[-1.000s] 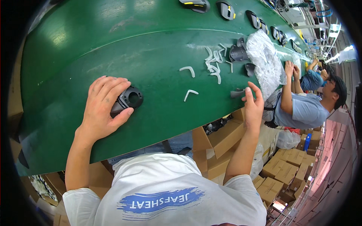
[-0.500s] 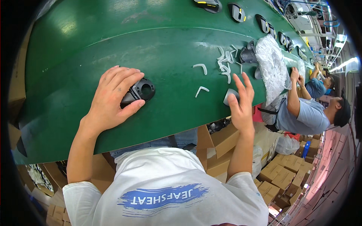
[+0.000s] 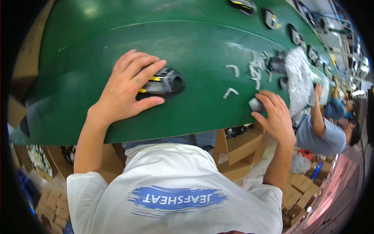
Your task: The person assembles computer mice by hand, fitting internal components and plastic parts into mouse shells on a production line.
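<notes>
A black and grey plastic housing [image 3: 171,81] with yellow parts and a round hole at its right end lies on the green table. My left hand [image 3: 130,84] arches over its left part, fingers and thumb spread on either side of it. Part of the housing is hidden under that hand, and the picture is blurred here. Farther right, my right hand [image 3: 274,113] has its thumb and fingers closed round a small grey cap-like piece [image 3: 255,104] on the table. Two pale bent strips [image 3: 232,70] lie beyond that piece.
A heap of pale strips [image 3: 256,64] and dark round parts [image 3: 277,63] sits beside a clear plastic bag [image 3: 298,78]. Several housings [image 3: 270,18] line the far side. Open cartons [image 3: 239,146] stand below the table's near edge. A co-worker [image 3: 323,126] is at the right.
My left hand has spread and drawn back from the housing, uncovering its yellow parts. My right hand has come down round the grey piece. The whole view has shifted.
</notes>
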The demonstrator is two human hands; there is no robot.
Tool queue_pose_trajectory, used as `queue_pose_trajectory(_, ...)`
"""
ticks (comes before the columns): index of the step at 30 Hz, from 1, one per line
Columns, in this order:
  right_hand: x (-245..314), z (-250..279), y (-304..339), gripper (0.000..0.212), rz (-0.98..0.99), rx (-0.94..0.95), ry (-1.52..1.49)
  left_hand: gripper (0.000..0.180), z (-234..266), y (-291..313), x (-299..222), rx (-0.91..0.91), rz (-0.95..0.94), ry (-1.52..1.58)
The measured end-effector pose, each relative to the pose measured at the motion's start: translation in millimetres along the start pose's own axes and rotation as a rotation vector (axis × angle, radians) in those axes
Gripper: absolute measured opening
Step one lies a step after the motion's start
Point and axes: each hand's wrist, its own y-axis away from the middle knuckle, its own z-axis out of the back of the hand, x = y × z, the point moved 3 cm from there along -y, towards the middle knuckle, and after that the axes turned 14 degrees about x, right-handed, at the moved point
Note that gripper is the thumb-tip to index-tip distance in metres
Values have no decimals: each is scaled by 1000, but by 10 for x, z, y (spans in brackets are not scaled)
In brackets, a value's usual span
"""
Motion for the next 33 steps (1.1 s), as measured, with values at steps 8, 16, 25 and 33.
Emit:
queue_pose_trajectory(8,652,135,-497,65,476,-230,-631,81,-164,-84,59,-41,-73,91)
queue_pose_trajectory(16,1393,10,-1346,59,479,-321,-407,81,-215,-25,99,-58,-40,109)
queue_pose_trajectory(25,1456,-201,-1352,67,533,-384,-235,79,-257,-23,85,-48,-33,143)
queue_pose_trajectory(33,1643,-82,-1151,64,331,-263,168,91,-282,29,111,-134,6,96)
